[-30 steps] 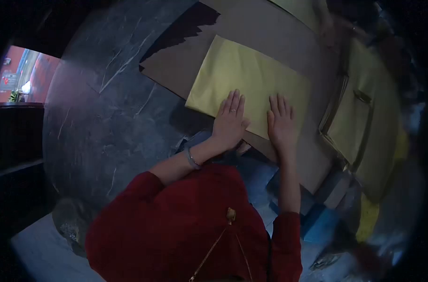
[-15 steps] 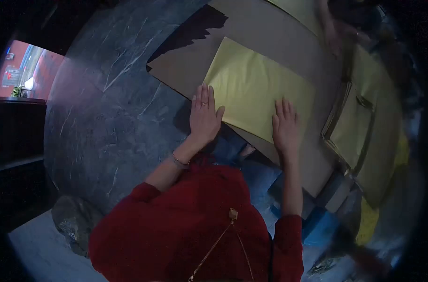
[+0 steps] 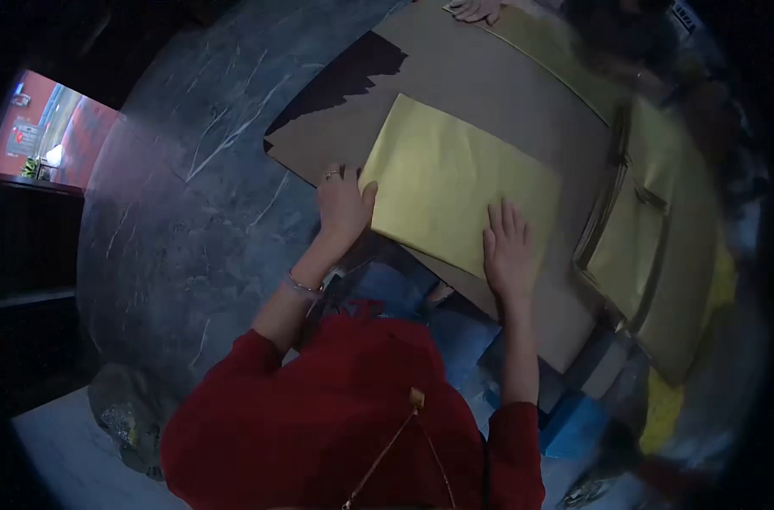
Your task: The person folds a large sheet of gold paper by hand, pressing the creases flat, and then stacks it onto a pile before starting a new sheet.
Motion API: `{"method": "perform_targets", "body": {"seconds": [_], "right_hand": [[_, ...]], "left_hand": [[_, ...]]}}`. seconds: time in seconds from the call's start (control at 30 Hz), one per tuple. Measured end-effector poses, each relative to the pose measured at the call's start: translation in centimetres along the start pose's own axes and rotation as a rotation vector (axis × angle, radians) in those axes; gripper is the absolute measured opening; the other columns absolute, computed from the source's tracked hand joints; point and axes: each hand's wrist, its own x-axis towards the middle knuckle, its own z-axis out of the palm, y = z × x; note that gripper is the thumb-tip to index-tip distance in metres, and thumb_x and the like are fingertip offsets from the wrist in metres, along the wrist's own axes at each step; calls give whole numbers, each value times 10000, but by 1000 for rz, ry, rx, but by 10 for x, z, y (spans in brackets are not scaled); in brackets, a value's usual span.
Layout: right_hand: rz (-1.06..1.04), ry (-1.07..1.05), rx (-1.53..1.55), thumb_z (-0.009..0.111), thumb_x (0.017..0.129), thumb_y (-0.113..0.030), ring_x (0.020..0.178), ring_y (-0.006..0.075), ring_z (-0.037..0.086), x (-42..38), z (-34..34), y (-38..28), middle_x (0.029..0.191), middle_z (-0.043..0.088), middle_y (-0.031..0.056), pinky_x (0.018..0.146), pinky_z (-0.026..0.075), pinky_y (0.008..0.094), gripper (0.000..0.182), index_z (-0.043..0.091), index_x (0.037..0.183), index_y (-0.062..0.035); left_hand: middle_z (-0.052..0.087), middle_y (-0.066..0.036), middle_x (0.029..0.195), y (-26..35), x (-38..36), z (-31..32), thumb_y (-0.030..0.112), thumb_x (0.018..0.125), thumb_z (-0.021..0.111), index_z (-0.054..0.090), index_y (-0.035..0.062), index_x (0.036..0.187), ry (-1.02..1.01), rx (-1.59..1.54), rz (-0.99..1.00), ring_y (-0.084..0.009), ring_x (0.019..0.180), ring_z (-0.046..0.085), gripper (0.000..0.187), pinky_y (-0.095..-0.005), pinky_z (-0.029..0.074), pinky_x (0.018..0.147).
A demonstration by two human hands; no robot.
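Note:
A yellow sheet or folded paper [image 3: 446, 178] lies flat on a large brown cardboard panel [image 3: 506, 93]. My left hand [image 3: 343, 202] is at the left edge of the yellow sheet, its fingers bent and the thumb near the edge; whether it pinches anything is hidden. My right hand [image 3: 509, 255] rests on the lower right part of the sheet, palm down with the fingers stretched out, holding nothing.
More yellow folded pieces [image 3: 633, 246] lie at the right. Another person's hand [image 3: 476, 10] rests at the top on a yellow piece [image 3: 548, 51]. A blue box [image 3: 578, 425] stands at the lower right. Grey marbled floor [image 3: 200, 187] spreads to the left.
My left hand has slid left off the sheet's face to its edge, and its fingers have bent. My right hand remains flat on the sheet. The other person's hand has appeared at the top.

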Motion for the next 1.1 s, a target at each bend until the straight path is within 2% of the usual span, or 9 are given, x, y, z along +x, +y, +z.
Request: {"method": "perform_targets", "body": {"seconds": [0.23,0.37,0.43,0.53,0.57,0.7,0.77,0.93,1.1], "right_hand": [[11,54,64,351,971,-300,1379,240,234,0,1,0,1495,254,78,1109,166,492,461,341,1410,-159],[25,41,67,355,971,-297,1378,241,237,-1,3,1,1491,260,81,1106,173,495,453,354,1402,-157],[9,63,81,377,965,-290,1370,245,258,-2,4,1,1483,277,84,1100,185,500,452,363,1396,-153],[30,57,91,412,953,-289,1366,242,271,1,3,4,1479,284,87,1096,195,507,461,371,1389,-143],[26,63,83,425,949,-285,1365,240,272,2,2,5,1479,285,89,1096,198,508,464,374,1386,-142],[76,156,97,483,924,-232,1362,237,279,17,-21,-11,1466,300,103,1097,205,500,481,377,1377,-108],[47,152,-6,491,919,-227,1356,239,289,24,-36,-32,1457,312,101,1095,215,490,481,383,1366,-88],[-154,168,324,420,945,-256,1359,254,274,56,-21,-66,1450,318,104,1108,202,470,451,381,1354,-71],[-295,86,413,397,957,-329,1361,230,277,72,15,-62,1474,290,92,1115,208,433,505,338,1394,-83]], "left_hand": [[605,-267,975,4,45,6,333,759,671,623,-61,945,-324,-136,-273,-382,926,596,439,-463,479,790],[628,-258,821,-6,52,16,322,742,685,650,-59,892,-302,-349,-85,-394,839,620,411,-435,484,751],[643,-214,823,1,57,2,297,762,679,635,-52,947,-413,-331,-94,-315,785,636,398,-389,482,707],[621,-79,880,4,57,2,224,839,642,553,-51,1042,-527,-1032,-290,-122,813,570,353,-298,468,682],[621,-79,880,9,58,2,224,839,642,553,-51,1042,-544,-1032,-274,-122,813,570,353,-298,468,682],[600,-90,935,29,53,-2,170,876,621,506,-24,1035,-395,-1131,-240,-126,823,562,276,-278,476,716],[594,-94,948,31,45,8,160,893,600,501,-21,1014,-195,-1407,-279,-132,843,566,239,-286,475,757],[592,-78,1025,29,17,27,166,911,577,493,-37,1150,-289,-984,-222,-135,861,579,325,-263,490,729],[589,-72,1042,49,5,14,127,902,576,463,1,1173,-523,-1075,-433,-132,868,610,320,-268,548,688]]}}
